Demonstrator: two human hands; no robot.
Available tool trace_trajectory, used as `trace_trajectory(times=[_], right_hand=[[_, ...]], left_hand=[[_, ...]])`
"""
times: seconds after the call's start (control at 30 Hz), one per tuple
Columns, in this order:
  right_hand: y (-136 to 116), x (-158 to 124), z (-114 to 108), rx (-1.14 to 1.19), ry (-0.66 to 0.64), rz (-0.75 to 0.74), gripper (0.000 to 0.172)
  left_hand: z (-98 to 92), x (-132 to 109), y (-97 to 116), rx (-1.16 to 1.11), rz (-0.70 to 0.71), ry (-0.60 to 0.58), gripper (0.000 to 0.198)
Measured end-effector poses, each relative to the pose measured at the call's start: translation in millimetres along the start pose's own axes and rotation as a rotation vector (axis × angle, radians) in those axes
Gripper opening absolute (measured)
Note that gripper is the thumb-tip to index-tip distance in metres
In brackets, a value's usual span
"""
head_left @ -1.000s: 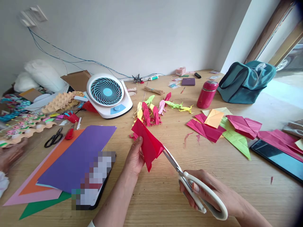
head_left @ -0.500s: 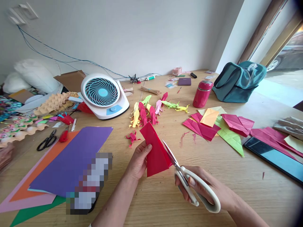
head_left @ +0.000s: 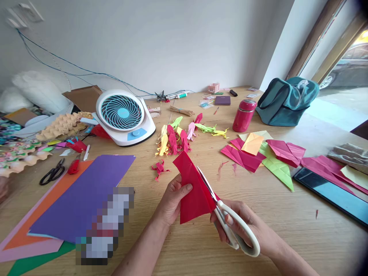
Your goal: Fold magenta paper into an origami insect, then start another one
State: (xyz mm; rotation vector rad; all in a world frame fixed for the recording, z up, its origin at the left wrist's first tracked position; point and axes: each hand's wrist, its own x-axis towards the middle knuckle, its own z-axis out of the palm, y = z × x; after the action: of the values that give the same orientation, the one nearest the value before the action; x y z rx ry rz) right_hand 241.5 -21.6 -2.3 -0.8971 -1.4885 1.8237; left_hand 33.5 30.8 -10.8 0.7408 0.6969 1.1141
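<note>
A folded piece of red paper (head_left: 193, 195) is pinched in my left hand (head_left: 172, 203), thumb on its front face. My right hand (head_left: 260, 224) grips white-handled scissors (head_left: 222, 211), fingers through the handles. Their blades lie along the paper's right edge, and a corner of the paper shows beyond them near the pivot. How far the blades are apart is hard to make out. Beyond the paper stand several folded paper figures (head_left: 172, 140) in red, yellow, green and pink. One small red figure (head_left: 159, 168) lies apart from them, nearer my left hand.
Purple paper (head_left: 83, 195) tops a stack of coloured sheets at left, beside black scissors (head_left: 52, 172). Behind are a white fan (head_left: 123, 113), a red flask (head_left: 244, 115) and a teal bag (head_left: 287, 101). Creased papers (head_left: 243, 157) and a phone (head_left: 330, 195) lie at right.
The red paper and my left hand have shifted slightly right and down. The scissor handles have come a little closer together, and the paper sits deeper toward the pivot.
</note>
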Motion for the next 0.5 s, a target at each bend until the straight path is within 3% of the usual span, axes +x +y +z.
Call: trace_trajectory(times=[0.17,0.5], right_hand=[[9.1,2.7,0.7,0.044,0.0,-0.019,0.051],[15.7,5.2,4.7,0.043,-0.029,-0.014,0.048]], left_hand=[[-3.4,-1.4,3.5,-0.105,0.016,0.01,0.04],[-9.9,-1.9,13.8,-0.111,-0.004,0.119,0.034]])
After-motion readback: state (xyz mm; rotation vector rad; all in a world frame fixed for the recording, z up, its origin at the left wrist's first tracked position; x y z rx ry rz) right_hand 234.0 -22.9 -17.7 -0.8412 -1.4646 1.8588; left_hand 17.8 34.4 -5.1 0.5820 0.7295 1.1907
